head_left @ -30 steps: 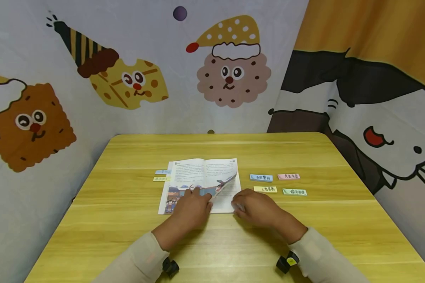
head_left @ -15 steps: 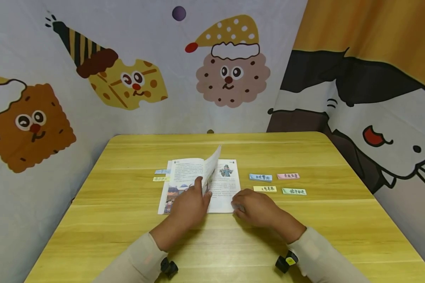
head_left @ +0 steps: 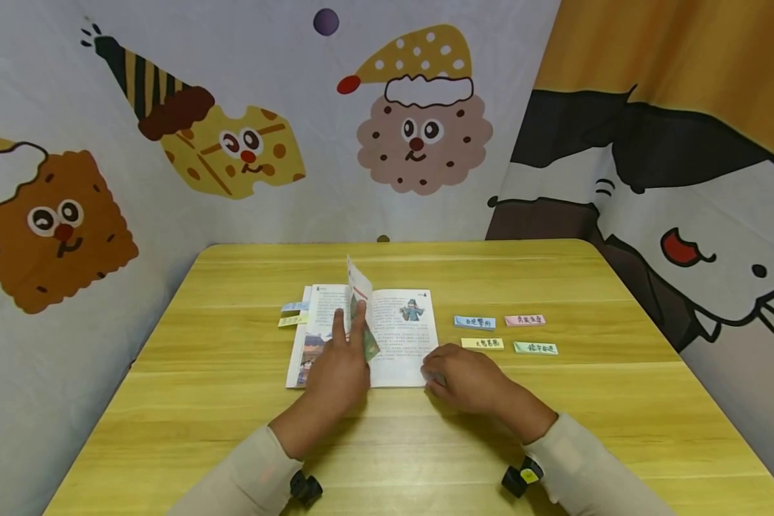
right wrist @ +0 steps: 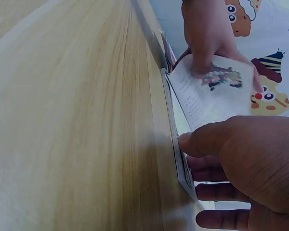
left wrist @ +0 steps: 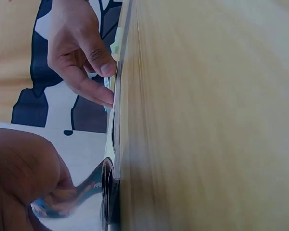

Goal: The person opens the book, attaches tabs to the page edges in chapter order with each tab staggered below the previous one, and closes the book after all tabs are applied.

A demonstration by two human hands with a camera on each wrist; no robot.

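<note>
An open book (head_left: 403, 358) with printed text and coloured pictures lies on the wooden table. My left hand (head_left: 335, 376) is over its left half, a lifted page (right wrist: 219, 89) between thumb and fingers. That page stands up from the spine and leans left. At the lower right corner of the book, my right hand (head_left: 471, 380) holds the edge, its thumb (right wrist: 202, 139) along the bottom side and its fingers bent over the paper. A blue tab (head_left: 294, 307) and a yellow tab (head_left: 292, 320) stick out past the left edge of the book.
Right of the book lie four-character paper labels: blue (head_left: 474, 322), pink (head_left: 525, 320), yellow (head_left: 481, 344) and green (head_left: 535, 348). The wooden table (head_left: 232, 279) ends at a cartoon-printed cloth (head_left: 335, 222) behind it.
My left hand has lifted the page from the right side and swung it left past the spine, uncovering a right-hand page with a blue figure. My right hand has stayed at the corner.
</note>
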